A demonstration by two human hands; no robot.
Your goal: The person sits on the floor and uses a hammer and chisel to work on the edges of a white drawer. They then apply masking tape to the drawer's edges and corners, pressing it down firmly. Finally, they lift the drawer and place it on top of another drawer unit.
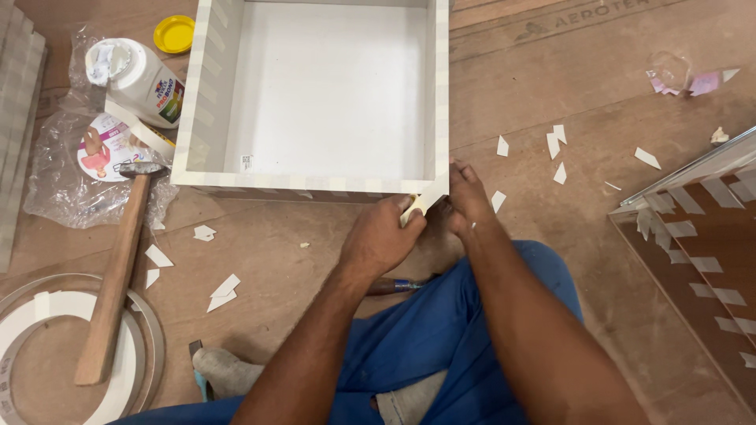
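A white square box frame (206, 94) with pale tile strips along its rim lies on the brown floor. At its near right corner my left hand (383, 236) pinches a small pale tile piece (415, 206) against the edge. My right hand (468, 198) presses its fingers on the same corner, touching the box rim. Both forearms reach forward over my blue trousers (441, 330).
A hammer (118, 267) lies at the left over a white ring (47, 315). A glue bottle (138, 79), a yellow cap (173, 33) and a plastic bag (87, 157) sit upper left. Small tile scraps (555, 145) litter the floor. A taped glass-and-wood panel (693, 236) stands at the right.
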